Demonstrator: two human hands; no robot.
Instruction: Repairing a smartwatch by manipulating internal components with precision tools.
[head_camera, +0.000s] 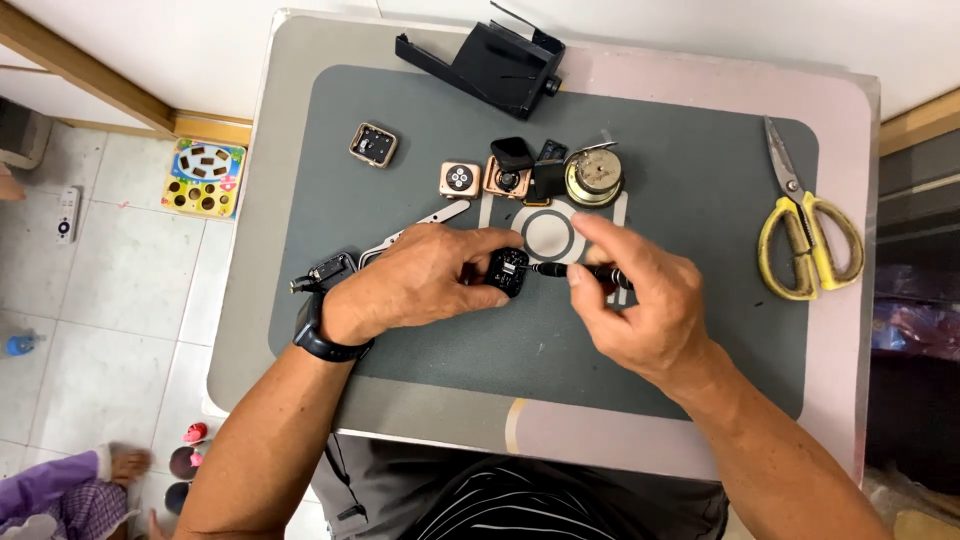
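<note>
My left hand (420, 280) pinches a small black module (508, 272) over the grey mat (700, 200) on the desk (850, 380); my right hand (640, 300) grips a thin screwdriver (575, 270), tip at the module. Tweezers (425, 222), rose-gold watch cases (458, 179) and yellow scissors (805, 235) lie around. My fingers hide the module's underside.

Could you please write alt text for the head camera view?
The left hand holds a small black module while the right hand sets a screwdriver to it over a grey mat; yellow scissors lie to the right.
</note>
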